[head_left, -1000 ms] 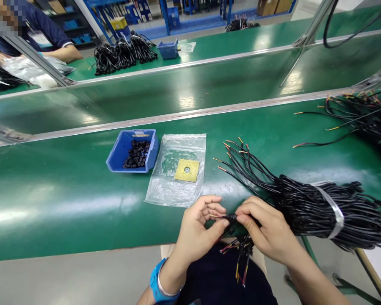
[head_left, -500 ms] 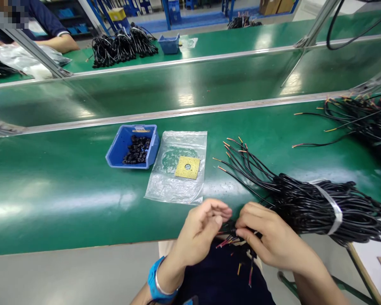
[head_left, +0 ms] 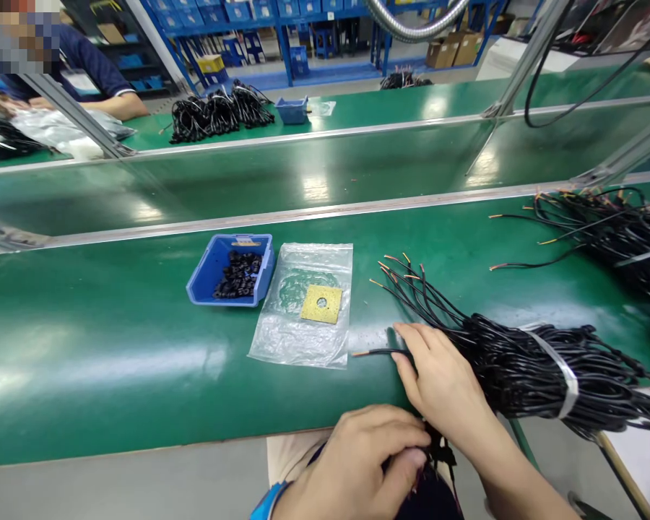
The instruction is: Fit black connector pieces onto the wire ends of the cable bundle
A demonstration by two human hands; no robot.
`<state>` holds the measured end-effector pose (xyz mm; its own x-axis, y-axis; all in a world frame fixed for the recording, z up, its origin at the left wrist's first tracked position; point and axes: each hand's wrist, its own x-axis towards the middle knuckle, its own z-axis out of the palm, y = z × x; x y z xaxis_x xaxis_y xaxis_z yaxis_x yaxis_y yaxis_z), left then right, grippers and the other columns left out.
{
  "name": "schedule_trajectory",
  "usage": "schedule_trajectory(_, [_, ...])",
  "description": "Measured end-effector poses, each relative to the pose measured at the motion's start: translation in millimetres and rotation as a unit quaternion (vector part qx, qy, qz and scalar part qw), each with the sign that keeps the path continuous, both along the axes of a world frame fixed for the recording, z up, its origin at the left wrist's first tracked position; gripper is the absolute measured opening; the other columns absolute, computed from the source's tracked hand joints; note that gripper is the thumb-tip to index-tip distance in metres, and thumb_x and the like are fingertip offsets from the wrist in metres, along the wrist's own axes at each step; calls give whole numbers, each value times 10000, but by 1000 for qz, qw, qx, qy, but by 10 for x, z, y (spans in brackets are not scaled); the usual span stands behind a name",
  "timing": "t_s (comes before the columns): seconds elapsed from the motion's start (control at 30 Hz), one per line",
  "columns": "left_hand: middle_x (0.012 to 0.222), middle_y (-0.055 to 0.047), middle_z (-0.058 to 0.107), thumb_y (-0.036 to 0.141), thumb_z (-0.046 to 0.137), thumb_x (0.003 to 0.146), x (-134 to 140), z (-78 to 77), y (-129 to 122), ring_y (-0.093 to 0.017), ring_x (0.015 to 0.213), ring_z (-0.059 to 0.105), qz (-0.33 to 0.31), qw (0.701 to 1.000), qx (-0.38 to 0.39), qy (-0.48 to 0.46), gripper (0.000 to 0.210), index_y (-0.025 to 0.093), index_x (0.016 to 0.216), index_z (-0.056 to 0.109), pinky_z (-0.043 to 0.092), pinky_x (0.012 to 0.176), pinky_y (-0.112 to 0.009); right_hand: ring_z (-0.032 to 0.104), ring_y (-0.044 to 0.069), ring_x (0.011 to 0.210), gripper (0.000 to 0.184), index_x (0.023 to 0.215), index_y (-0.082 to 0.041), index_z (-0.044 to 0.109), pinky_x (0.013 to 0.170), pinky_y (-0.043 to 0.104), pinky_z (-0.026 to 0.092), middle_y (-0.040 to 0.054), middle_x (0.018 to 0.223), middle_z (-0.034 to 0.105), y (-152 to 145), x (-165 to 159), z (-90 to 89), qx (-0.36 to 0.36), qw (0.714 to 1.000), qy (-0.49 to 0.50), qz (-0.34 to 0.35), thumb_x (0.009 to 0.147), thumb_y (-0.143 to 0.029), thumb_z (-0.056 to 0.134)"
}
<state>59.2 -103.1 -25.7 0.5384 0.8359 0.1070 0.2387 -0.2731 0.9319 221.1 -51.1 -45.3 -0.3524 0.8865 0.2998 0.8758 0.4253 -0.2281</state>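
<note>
My right hand [head_left: 438, 372] is over the green bench, thumb and fingers closed on a black cable [head_left: 380, 352]. The cable's bare end points left past my fingertips. Beside that hand lies a thick bundle of black cables [head_left: 525, 368], bound with a pale tie, its other coloured wire ends fanned out to the left. My left hand [head_left: 371, 458] is lower, at the bench's front edge above my lap. Its fingers are curled round black cables [head_left: 438, 451] with thin coloured wires; most of what it grips is hidden beneath the palm.
A blue bin [head_left: 200, 278] with small black parts stands left of a clear plastic bag [head_left: 282, 339]. On the bag rests a yellow square pad [head_left: 330, 307]. More cables [head_left: 622, 224] lie far right. Across a metal-framed divider, a person's arm [head_left: 122, 107] rests near cable bundles [head_left: 195, 119].
My right hand has moved up from the front edge to the fanned wire ends and taken a cable. My left hand has lowered and closed over the cables at my lap. The view has tilted up.
</note>
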Motion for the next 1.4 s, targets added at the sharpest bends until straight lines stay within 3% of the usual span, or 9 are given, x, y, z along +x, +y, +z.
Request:
schedule_trajectory(0.3, [930,-63,783,112,629,850,-665,110,191,-173,875,728,205,972,113,19,170,180,941,755,569,826,-257,581,173,740,196,1055,-151,634,710,294,447,48,797,631,58,-87,-101,17,978,139,157,995,-193,453])
schedule_trajectory(0.4, [925,-70,779,199,604,884,-1174,298,483,-197,871,717,314,925,162,143,155,174,928,750,568,798,-287,577,171,722,209,1035,-162,640,702,293,435,43,791,626,62,-73,-214,19,976,138,170,1004,-212,439])
schedule_trajectory(0.47, [1023,-94,767,235,554,918,-1514,418,755,-211,880,708,377,859,156,308,229,160,1033,739,562,787,-306,581,169,722,212,1032,-167,636,701,292,433,41,800,630,62,-60,-258,26,974,140,176,1009,-228,434])
schedule_trajectory(0.5, [1080,-97,755,232,519,934,-1659,463,898,-219,904,701,379,816,145,412,273,169,1100,725,554,815,-326,584,168,722,212,1030,-169,634,700,290,433,40,802,632,62,-54,-269,33,973,141,178,1011,-234,433])
schedule_trajectory(0.6, [997,-126,760,184,659,807,-1932,516,1264,-309,987,658,365,780,131,492,190,167,950,782,506,895,-408,587,163,716,212,1024,-172,629,694,284,432,37,803,634,60,-48,-273,51,971,146,181,1014,-247,430])
schedule_trajectory(0.73, [877,-107,760,127,695,738,-1976,487,1439,-312,957,645,331,774,131,524,115,193,770,783,496,869,-381,585,164,709,220,1020,-181,626,690,285,431,33,789,627,52,-51,-281,49,971,152,180,1018,-257,419])
schedule_trajectory(0.93, [987,-114,760,122,520,871,-1986,459,1333,-289,926,664,330,766,147,532,262,162,999,745,510,822,-381,587,172,718,229,1010,-198,624,673,294,423,30,789,623,42,-64,-318,27,973,150,173,1018,-248,400])
schedule_trajectory(1.07, [1042,-105,758,91,584,824,-2019,387,1343,-293,990,643,289,770,145,550,253,181,968,773,478,927,-382,579,172,698,235,995,-203,622,655,296,416,26,766,610,46,-64,-331,25,973,150,176,1019,-255,394])
schedule_trajectory(1.4, [938,-102,710,42,547,818,-1938,379,1423,-258,918,668,274,783,131,543,227,181,870,720,511,822,-329,571,176,694,243,997,-212,621,648,296,410,27,762,606,35,-79,-318,30,975,150,164,1017,-247,382])
